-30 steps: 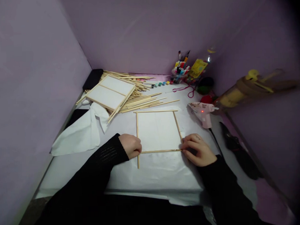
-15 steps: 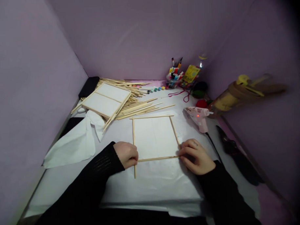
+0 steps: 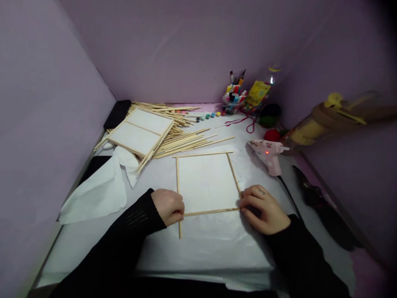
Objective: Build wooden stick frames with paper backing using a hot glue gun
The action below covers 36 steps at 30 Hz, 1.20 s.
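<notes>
Head view: one white sheet (image 3: pixel 202 181) lies flat just below the centre of the frame, edged by four thin wooden sticks: one top stick (image 3: pixel 205 154), one left stick (image 3: pixel 177 176), one right stick (image 3: pixel 233 174) and one bottom stick (image 3: pixel 212 212). The left stick runs on past the lower left corner.

Two hands, both mine, are at the near corners. My left hand (image 3: pixel 169 206), left of centre, is curled closed, its fingers gripping the bottom stick's left end where it meets the left stick; my thumb is hidden. My right hand (image 3: pixel 265 209), right of centre, has thumb and fingers pinched together on the bottom stick's right end, beside the foot of the right stick; hardly any gap shows between the tips.

Right of centre lies one pink glue gun (image 3: pixel 273 157), its red light lit. Above centre stand one cup of pens (image 3: pixel 235 99) and a row of six small paint pots (image 3: pixel 208 116). Upper left, a white panel (image 3: pixel 147 120) rests on loose sticks (image 3: pixel 190 142), too many to count.
</notes>
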### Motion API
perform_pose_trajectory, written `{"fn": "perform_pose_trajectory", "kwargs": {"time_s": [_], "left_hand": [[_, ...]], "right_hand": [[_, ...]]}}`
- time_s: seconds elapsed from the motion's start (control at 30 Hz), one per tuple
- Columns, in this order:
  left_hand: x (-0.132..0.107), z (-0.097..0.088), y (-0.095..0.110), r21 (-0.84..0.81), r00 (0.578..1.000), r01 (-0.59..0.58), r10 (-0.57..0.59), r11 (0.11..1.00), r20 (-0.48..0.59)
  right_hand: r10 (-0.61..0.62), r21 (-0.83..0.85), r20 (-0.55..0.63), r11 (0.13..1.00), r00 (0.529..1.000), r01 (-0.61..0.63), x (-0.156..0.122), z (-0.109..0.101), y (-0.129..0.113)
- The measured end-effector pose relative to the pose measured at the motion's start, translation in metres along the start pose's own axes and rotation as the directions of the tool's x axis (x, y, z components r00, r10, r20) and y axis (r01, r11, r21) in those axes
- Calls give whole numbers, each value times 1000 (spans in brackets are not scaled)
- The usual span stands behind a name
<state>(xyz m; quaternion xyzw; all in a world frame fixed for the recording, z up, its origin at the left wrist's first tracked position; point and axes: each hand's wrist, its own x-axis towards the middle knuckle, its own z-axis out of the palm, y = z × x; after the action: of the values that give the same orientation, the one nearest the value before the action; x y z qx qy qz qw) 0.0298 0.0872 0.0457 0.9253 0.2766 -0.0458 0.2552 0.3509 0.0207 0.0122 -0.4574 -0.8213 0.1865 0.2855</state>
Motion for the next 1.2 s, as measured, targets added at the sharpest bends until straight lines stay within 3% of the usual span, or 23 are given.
{"fn": "perform_pose_trajectory", "kwargs": {"time_s": [0.6,0.73,0.8,0.87,0.93,1.0,1.07,1.13,1.2], "left_hand": [[1,2,2,27,999,13,-12,1000,-51],[1,1,-2,-53,998,7,-10,999,-55],[1,0,-7,-108,989,64,-78,992,-126],[1,1,-13,-161,937,203,-239,966,-254],[3,5,-18,-271,825,334,-419,903,-380],[6,9,-22,-481,722,337,-550,809,-420],[10,12,-23,-725,681,224,-637,651,-361],[13,10,-19,-904,664,117,-710,411,-237],[15,4,-14,-983,637,63,-765,171,-93]], "right_hand": [[-10,-11,12,1000,1000,10,0,2,1],[3,-4,0,1000,1000,-3,1,-2,-2],[35,12,-48,999,998,-34,0,-3,-1],[110,1,-142,994,984,-111,-3,-2,4],[210,-25,-243,975,947,-223,-7,2,13],[294,-8,-297,951,908,-310,-11,9,21],[346,63,-285,937,894,-343,-12,16,26],[384,139,-245,923,890,-359,-11,20,27],[414,187,-221,907,883,-378,-9,22,24]]}}
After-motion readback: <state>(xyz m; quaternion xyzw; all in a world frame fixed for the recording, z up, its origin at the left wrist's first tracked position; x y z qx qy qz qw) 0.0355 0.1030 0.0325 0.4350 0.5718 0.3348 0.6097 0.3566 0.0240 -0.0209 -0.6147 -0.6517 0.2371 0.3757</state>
